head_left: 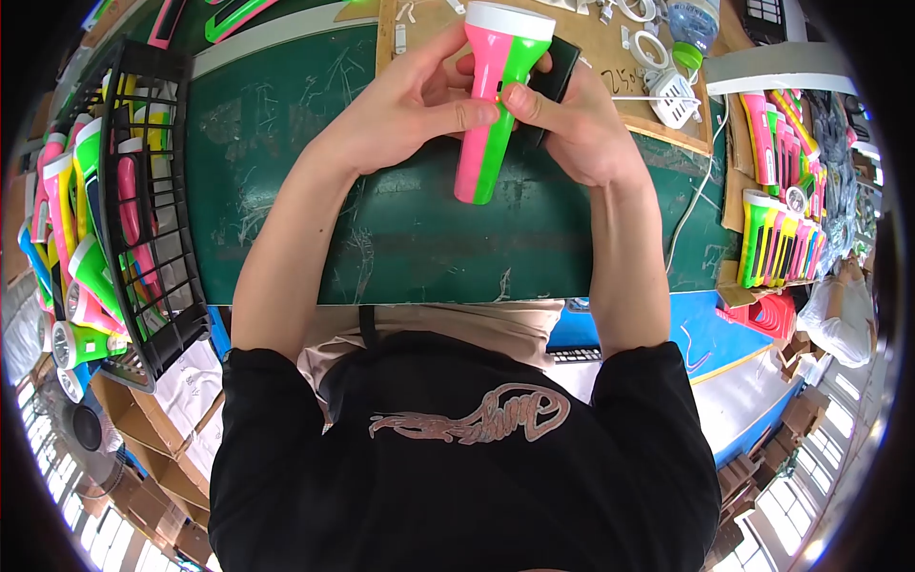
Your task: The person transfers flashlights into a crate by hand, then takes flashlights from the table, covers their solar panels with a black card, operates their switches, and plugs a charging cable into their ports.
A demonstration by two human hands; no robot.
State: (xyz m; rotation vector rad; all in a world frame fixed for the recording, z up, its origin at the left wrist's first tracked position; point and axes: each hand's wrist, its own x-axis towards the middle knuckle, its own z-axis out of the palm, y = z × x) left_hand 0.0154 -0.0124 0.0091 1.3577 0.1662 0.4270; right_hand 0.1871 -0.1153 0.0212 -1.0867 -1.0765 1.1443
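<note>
Over the green tabletop (410,262), the left hand (417,107) and right hand (586,124) both hold a flashlight (481,157), thumbs on its barrel. Its tapering body splits lengthwise into pink and bright green (a white head (510,21) caps the wide end), with a small dark slot (501,87).

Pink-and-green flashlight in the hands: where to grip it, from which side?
Take the flashlight by its lower barrel, approaching from the wearer's body side. That slimmer end points toward the body, uncovered; the left hand and right hand hold higher up, nearer the wide white head. Likely the easiest part to close around.
</note>
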